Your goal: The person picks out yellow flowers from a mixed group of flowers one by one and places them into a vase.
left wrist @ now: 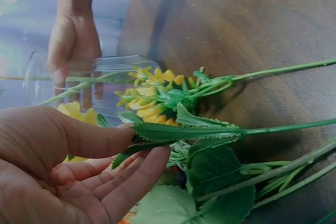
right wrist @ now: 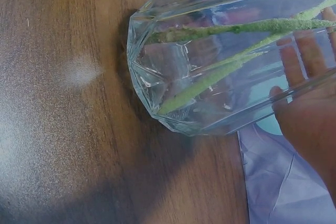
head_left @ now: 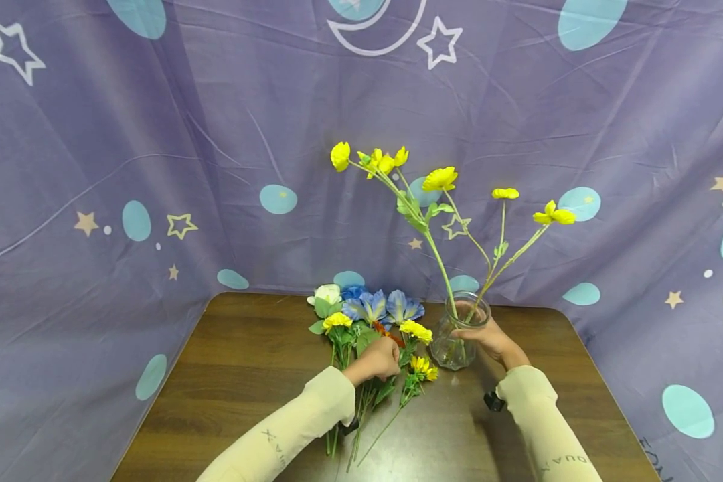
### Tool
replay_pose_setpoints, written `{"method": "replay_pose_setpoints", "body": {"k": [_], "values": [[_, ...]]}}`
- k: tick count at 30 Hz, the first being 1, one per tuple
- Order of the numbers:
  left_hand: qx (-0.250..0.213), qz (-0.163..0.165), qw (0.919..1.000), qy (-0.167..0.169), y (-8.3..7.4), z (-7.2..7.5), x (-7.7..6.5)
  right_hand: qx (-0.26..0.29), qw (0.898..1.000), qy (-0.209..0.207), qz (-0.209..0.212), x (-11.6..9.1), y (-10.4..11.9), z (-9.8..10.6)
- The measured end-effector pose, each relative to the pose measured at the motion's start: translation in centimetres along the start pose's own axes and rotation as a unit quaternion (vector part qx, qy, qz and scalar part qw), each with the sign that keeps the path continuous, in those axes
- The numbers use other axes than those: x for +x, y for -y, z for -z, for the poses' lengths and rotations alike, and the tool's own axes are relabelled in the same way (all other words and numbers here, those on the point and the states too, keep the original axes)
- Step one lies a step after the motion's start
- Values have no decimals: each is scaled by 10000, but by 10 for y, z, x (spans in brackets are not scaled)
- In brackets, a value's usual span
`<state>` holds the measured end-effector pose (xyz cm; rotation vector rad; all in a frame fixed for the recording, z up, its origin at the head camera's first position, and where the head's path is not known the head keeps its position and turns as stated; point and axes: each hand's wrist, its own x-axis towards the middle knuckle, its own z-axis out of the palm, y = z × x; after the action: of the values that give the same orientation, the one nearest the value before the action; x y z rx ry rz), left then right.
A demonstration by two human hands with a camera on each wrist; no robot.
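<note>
My left hand (head_left: 379, 357) is over the pile of flowers on the table. In the left wrist view its thumb and fingertips pinch a green flower stem (left wrist: 283, 129) at its toothed leaves. A yellow bloom (left wrist: 79, 113) shows partly behind that thumb. My right hand (head_left: 493, 340) grips a clear glass vase (head_left: 446, 349) near its neck. Inside the vase stand tall stems with yellow flowers (head_left: 440, 179), leaning out left and right. The stem ends cross within the glass (right wrist: 210, 121) in the right wrist view.
A yellow flower (head_left: 423, 367) lies between the left hand and the vase. Behind the left hand are blue flowers (head_left: 370, 306), a white rose (head_left: 328, 294) and another yellow flower (head_left: 337, 320). The wooden table (head_left: 241, 381) meets a purple patterned curtain (head_left: 229, 167) at the back.
</note>
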<state>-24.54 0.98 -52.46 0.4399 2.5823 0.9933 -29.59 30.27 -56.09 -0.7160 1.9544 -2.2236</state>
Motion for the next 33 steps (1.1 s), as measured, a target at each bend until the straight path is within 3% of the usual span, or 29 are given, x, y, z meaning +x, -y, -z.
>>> {"method": "replay_pose_setpoints", "body": {"k": [12,23,33], "values": [[-402,-51,9991,-100,-16,24,-6,-177,9997,-88,-162,-1,1,-1],[-948,-425,9939,-365,-33,38,-7,-219,9996,-109,-103,0,0,1],[-670,-771,9924,-685,-57,62,-14,-197,9996,-122,-157,0,-1,0]]}}
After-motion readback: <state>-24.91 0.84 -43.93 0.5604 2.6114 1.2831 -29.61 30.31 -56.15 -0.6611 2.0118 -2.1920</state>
